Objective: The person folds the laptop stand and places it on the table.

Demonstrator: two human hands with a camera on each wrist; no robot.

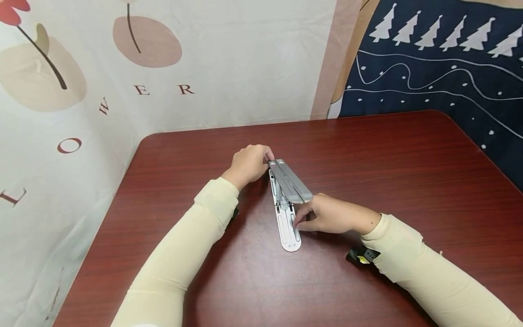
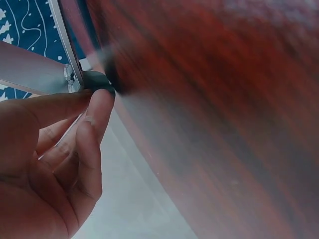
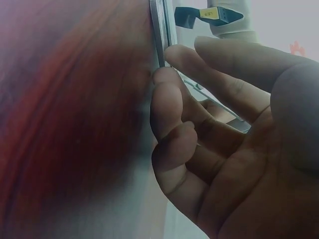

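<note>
A silver folding laptop stand (image 1: pixel 288 227) lies lengthwise on the table, its base flat and its slotted upper plates (image 1: pixel 290 181) raised at a slant over it. My left hand (image 1: pixel 250 164) pinches the far end of the stand. In the left wrist view, that thumb and fingertip (image 2: pixel 103 102) meet on a dark grey end piece (image 2: pixel 97 79) by the metal hinge. From the right, my right hand (image 1: pixel 331 213) grips the edge of the base below the plates. The right wrist view has its fingertips (image 3: pixel 167 77) at the metal edge (image 3: pixel 160 30), the other fingers curled beneath.
The reddish-brown wooden table (image 1: pixel 388 172) spreads around the stand. A pale cloth with printed flowers and letters (image 1: pixel 245 59) hangs behind and left; a navy cloth with white trees (image 1: pixel 429 81) hangs at the right. A black wrist device (image 1: pixel 361 256) sits under the right sleeve.
</note>
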